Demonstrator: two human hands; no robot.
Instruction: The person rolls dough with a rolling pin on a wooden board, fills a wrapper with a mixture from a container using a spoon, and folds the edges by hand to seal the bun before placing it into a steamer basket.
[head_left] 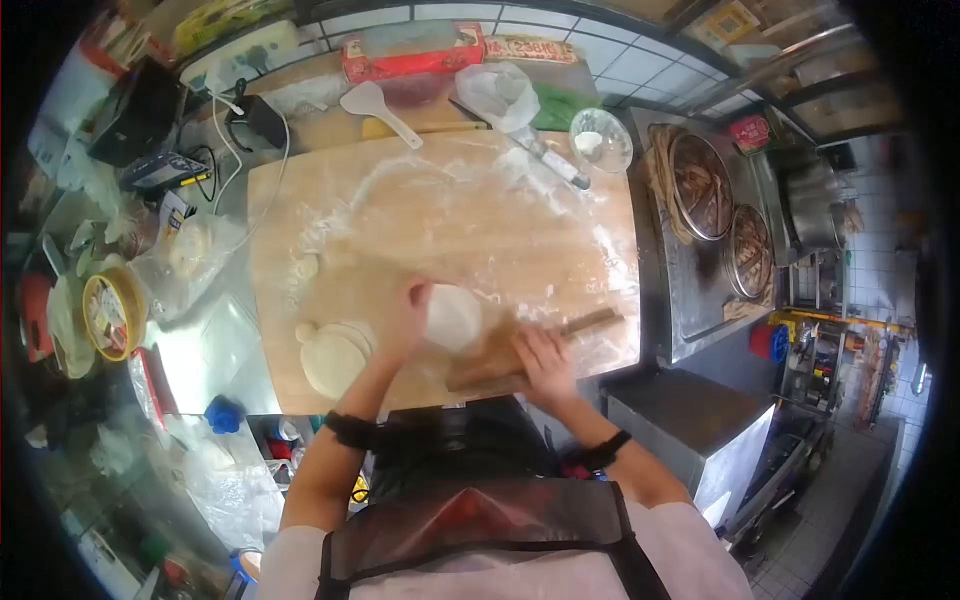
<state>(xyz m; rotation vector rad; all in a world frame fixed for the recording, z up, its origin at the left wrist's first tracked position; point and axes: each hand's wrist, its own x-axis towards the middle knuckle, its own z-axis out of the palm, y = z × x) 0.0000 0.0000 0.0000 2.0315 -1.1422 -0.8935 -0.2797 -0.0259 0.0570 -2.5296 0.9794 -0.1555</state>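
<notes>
Right hand (545, 362): grip holding rolling pin (485, 371) from above, probably for pressing | dough rounds (333, 362) overlapping at left, likely saving room | left hand (406, 318) blurring at dough disc (453, 316), can't tell grip | disc lying on floured surface (450, 220) beyond pin | clear bowl (615, 150) sitting far right, presumably for reach

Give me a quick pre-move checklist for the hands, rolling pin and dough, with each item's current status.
1. Right hand on the rolling pin: ok.
2. Left hand at the near dough round: ok, at its left edge.
3. Left hand's grip firm: cannot tell, blurred.
4. Overlapping dough rounds apart from the near one: ok, further left on the board.
5. Dough thickness even: cannot tell from above.
</notes>
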